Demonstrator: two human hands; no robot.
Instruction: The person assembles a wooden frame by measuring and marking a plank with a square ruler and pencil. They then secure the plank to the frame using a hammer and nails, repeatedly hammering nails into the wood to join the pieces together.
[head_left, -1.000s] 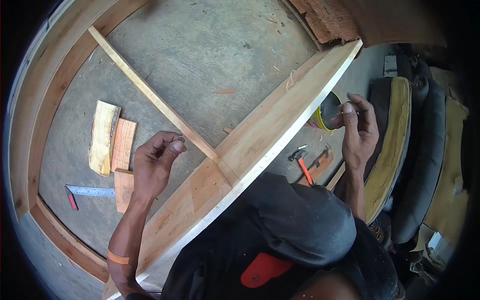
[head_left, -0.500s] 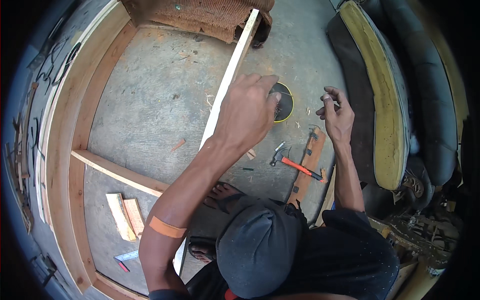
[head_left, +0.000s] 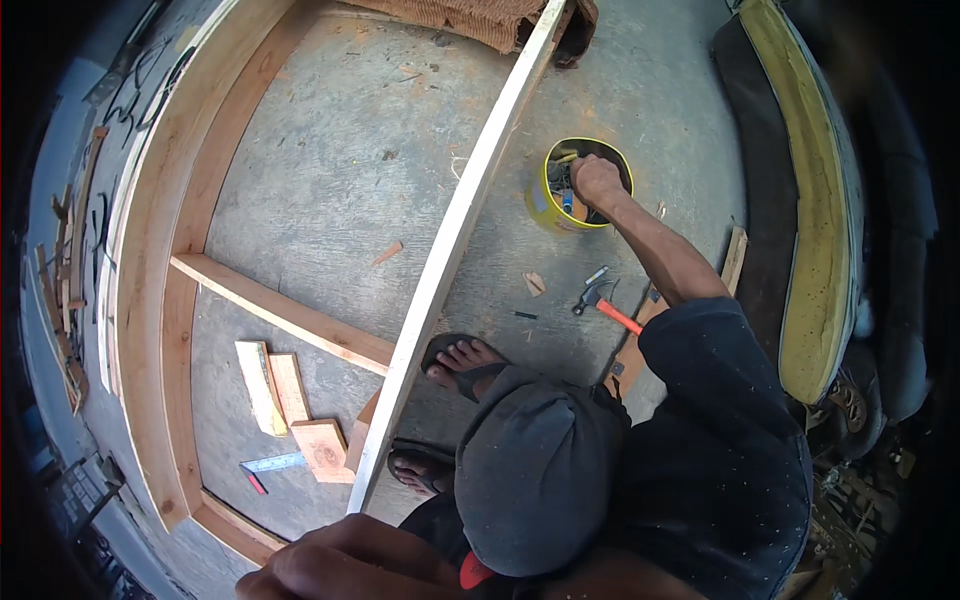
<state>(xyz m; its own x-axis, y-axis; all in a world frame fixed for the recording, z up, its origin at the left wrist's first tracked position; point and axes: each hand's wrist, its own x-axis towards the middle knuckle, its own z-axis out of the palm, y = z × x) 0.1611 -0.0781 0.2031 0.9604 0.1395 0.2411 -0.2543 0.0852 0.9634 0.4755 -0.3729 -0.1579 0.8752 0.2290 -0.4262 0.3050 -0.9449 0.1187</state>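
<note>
My right hand [head_left: 597,182] reaches down into a yellow can [head_left: 548,208] of small metal parts on the concrete floor. Its fingers are hidden inside the can. My left hand [head_left: 345,568] fills the bottom edge of the view, close to the camera. Its fingers are curled at the near end of a long pale plank [head_left: 455,240] that stands on edge and runs up toward the top. My dark cap [head_left: 540,470] and dark shirt take up the lower right. My sandalled feet [head_left: 462,362] stand beside the plank.
A curved wooden frame [head_left: 165,260] rings the left side, and a cross piece [head_left: 280,312] joins it to the plank. Short wood offcuts [head_left: 290,395] and a square ruler [head_left: 272,463] lie inside the frame. An orange-handled hammer [head_left: 605,305] lies near the can. A foam-edged cushion [head_left: 810,200] curves along the right.
My right hand has dropped from beside the can into it. My left hand has left the far part of the plank for its near end. The view has swung.
</note>
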